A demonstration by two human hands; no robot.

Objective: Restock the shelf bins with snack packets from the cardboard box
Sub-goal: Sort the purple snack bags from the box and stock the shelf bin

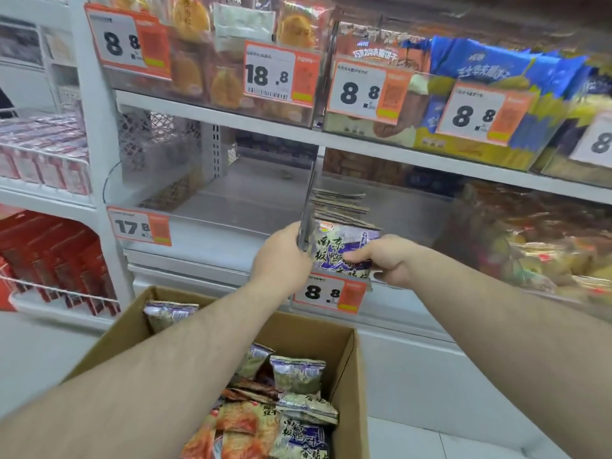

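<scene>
White shelving, clear bins, cardboard box, pale floor

Price tags, orange and white: 8.8, 18.8, 8.8, 8.8, 17.8, 8.8. Blue biscuit packs, upper right. Yellow pastry packs, upper left. Red boxes on the lower left wire rack. White floor tiles.
</scene>
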